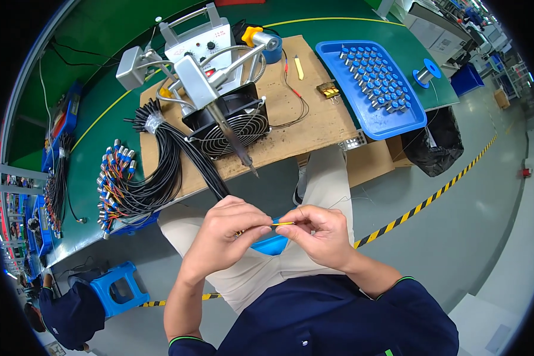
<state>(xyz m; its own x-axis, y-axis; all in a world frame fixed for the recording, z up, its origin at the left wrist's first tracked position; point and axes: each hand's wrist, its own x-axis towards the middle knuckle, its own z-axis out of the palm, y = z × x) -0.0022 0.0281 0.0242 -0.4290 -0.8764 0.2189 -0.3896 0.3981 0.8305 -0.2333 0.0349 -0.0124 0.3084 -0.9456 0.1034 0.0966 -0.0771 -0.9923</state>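
Over my lap, my left hand (228,231) is closed, its thumb and finger pinching a thin yellow wire (283,223). The wire's other end runs into the closed fingertips of my right hand (321,232). A fine silvery strand (353,200) trails from beside the right hand, and what it belongs to I cannot make out. Close beyond my left hand, a thick bundle of black cables (172,151) reaches off the bench edge toward it. Their tips with metal connectors (115,184) and coloured wires fan out at the left.
A soldering stand (199,83) holds an iron (237,145) pointing down toward my hands, beside a black fan (234,127). On the right lie a blue tray (374,121) of metal connectors and a wire spool (424,74). Another person (74,314) sits at lower left near a blue stool (118,291).
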